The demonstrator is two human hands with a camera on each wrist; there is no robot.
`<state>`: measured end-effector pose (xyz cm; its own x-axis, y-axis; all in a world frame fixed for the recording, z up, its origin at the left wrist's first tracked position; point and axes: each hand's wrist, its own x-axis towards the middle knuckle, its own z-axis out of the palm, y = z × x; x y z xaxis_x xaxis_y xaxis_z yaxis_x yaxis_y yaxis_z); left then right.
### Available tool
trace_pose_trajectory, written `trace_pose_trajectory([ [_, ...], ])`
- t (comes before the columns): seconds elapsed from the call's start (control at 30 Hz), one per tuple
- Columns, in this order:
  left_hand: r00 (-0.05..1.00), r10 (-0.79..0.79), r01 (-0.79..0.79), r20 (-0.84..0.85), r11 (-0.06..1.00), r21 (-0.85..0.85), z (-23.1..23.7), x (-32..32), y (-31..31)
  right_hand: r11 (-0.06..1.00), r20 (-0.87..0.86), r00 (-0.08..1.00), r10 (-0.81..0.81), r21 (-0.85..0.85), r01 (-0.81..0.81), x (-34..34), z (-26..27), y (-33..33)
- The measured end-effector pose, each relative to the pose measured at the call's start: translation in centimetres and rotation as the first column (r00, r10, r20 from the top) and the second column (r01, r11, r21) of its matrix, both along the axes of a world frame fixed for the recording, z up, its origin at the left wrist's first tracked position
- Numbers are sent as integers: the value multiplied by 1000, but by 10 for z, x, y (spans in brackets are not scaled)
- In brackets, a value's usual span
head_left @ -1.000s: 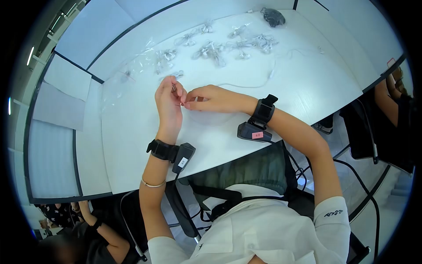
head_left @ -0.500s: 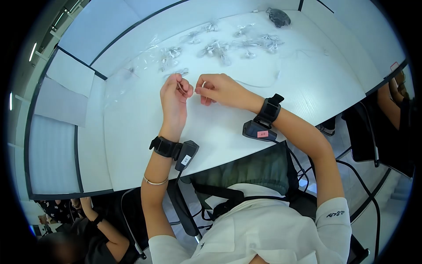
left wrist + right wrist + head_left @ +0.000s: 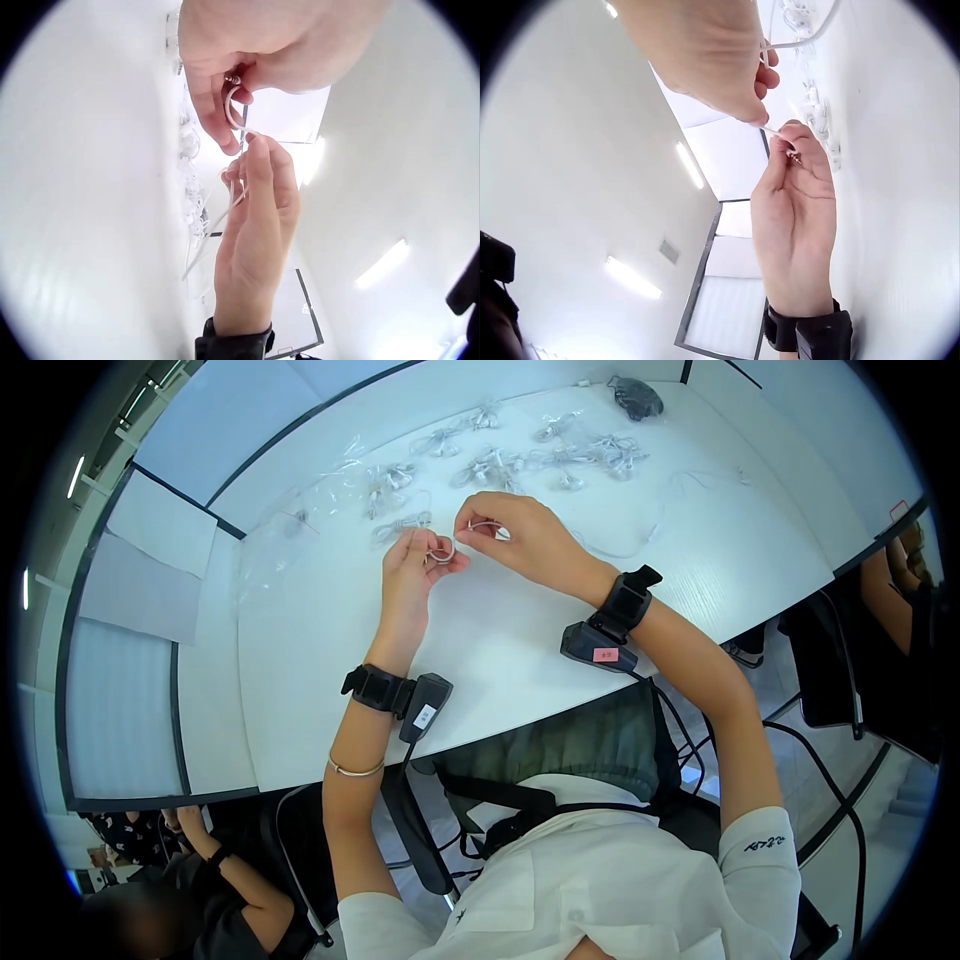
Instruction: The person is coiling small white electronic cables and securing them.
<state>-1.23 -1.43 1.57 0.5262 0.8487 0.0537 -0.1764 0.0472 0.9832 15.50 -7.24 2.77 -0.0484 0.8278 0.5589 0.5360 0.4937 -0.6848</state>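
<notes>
A white cable (image 3: 229, 112) with a small ringed metal plug (image 3: 235, 79) runs between both hands, over the table. My left hand (image 3: 408, 575) holds the plug end between thumb and fingers, the cable curving in a small loop past its fingertips. Close to its right, my right hand (image 3: 525, 538) pinches the cable between thumb and index finger. More of the cable trails out behind my right hand in the right wrist view, and a length of it lies on the table beyond.
Several bagged bundles of white cable (image 3: 492, 468) lie across the back of the white table (image 3: 330, 690). A dark crumpled object (image 3: 636, 398) sits at the back right. Clear plastic bags (image 3: 290, 525) lie at the left, by the partition (image 3: 130, 690).
Both hands have moved to the right, and the right hand has also moved farther out over the table. A loop of cable now shows at the left fingertips.
</notes>
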Motion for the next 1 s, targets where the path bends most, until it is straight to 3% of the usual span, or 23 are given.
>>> trace_pose_trajectory([
  [0.2,984,-119,122,-130,992,16,1,1,-2,999,62,997,49,-11,-48,1,2,-3],
  [0.3,981,-84,94,-176,994,50,5,7,-8,995,75,992,97,27,-100,3,4,-4],
  [0.43,966,-194,194,-173,981,-20,4,5,-9,995,92,992,90,33,-94,6,3,-1],
  [0.77,951,-276,272,-139,961,-47,9,2,-8,987,80,988,134,82,-141,9,5,0],
  [0.97,931,-201,239,-305,966,94,15,2,-8,1000,122,993,-9,15,8,19,5,4],
  [1.0,926,-210,251,-313,963,96,16,2,-7,991,233,968,-97,114,71,20,5,0],
])
